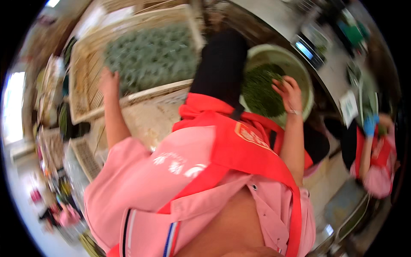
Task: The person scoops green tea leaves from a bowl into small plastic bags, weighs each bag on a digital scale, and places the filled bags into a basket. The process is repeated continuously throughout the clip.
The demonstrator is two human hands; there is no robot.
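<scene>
My left hand (110,82) is at the left end of a pale slatted plastic crate (87,97), its fingers apart and nothing visible in them. Rows of small, translucent grey-green pieces (150,55) fill most of the crate; blur hides their exact kind. On the right, a round pale-green basin (303,68) contains a heap of dark green, finely leafed plant matter (261,91). Over the heap's right side is my right hand (289,92), wearing a bracelet. Its fingers are bent but spaced apart, and I make out nothing held between them.
A scale with a lit display (305,50) stands on the pale counter (274,17) beyond the basin. At far right works another person (376,158) with a blue glove. Another crate (85,158) and a clear plastic bag (75,171) are at my left.
</scene>
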